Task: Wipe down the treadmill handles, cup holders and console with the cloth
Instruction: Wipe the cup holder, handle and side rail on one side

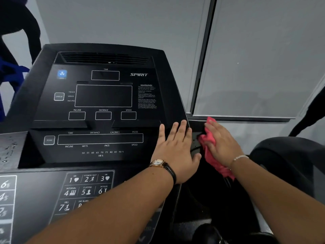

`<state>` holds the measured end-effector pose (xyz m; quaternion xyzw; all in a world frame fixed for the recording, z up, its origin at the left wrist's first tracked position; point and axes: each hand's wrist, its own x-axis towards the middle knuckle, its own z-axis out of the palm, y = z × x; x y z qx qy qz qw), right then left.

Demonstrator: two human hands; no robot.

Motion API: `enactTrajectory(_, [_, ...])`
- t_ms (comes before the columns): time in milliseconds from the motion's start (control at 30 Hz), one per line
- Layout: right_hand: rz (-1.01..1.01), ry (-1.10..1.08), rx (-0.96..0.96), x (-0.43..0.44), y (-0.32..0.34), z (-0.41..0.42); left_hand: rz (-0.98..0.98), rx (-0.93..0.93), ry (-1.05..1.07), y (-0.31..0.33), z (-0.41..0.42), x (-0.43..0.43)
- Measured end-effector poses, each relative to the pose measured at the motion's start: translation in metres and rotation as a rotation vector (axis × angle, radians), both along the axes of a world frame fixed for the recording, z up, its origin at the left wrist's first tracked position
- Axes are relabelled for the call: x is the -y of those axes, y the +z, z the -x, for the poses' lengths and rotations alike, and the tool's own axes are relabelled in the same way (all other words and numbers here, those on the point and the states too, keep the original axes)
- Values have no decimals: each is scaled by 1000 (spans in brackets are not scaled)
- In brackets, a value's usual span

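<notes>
The black treadmill console (98, 103) fills the left and middle, its displays dark. My left hand (175, 147), with a watch on the wrist, rests flat with straight fingers on the console's right edge. Just to the right, my right hand (222, 143) presses a pink cloth (209, 150) onto the black surface beside the console, at the rim of the right cup holder (197, 147). The cloth bunches under the palm and trails down toward my wrist. Droplets speckle the black surface by the cloth.
A grey keypad panel (86, 189) with numbered program buttons lies below the console. A wet grey tray (10, 148) sits at the left. A grey wall and window blind (255, 67) stand behind. A dark rounded handle (288, 155) curves at the right. Blue fabric (10, 74) shows far left.
</notes>
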<state>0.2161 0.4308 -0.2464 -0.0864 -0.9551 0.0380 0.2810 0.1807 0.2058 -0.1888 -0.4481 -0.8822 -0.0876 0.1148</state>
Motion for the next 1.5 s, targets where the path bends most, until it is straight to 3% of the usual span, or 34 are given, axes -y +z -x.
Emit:
enactTrajectory(200, [687, -616, 19, 11, 21, 29, 6, 9, -5, 2, -1, 1])
enactTrajectory(267, [521, -646, 36, 32, 27, 40, 0, 8, -4, 2, 0, 1])
enactTrajectory(367, [40, -370, 100, 55, 9, 38, -2, 8, -2, 2, 0, 0])
enactTrajectory(467, [-134, -218, 78, 38, 8, 28, -8, 6, 0, 1, 0, 0])
enactTrajectory(533, [-135, -227, 66, 29, 12, 33, -7, 10, -4, 1, 0, 1])
enactTrajectory(667, [245, -499, 89, 46, 33, 51, -6, 17, -1, 1, 0, 1])
enactTrajectory(733, [175, -466, 156, 53, 37, 48, -1, 17, -2, 2, -1, 1])
enactTrajectory(833, [-71, -171, 159, 58, 22, 23, 3, 12, -2, 2, -1, 1])
enactTrajectory(967, [-44, 41, 219, 39, 15, 8, 10, 1, 6, 1, -1, 0])
enactTrajectory(1100, [65, -53, 172, 26, 34, 42, 7, 0, 4, 1, -1, 0])
enactTrajectory(1167, [115, -132, 271, 31, 47, 60, -7, 7, 4, 1, 0, 0])
enactTrajectory(1267, [42, -77, 354, 34, 55, 65, -9, 11, -4, 1, 0, 0])
enactTrajectory(1367, [-110, -54, 318, 42, 37, 44, -9, 10, -1, 1, 0, 0])
enactTrajectory(1500, [26, -60, 361, 76, -6, 8, -2, 12, 1, 4, -3, 1])
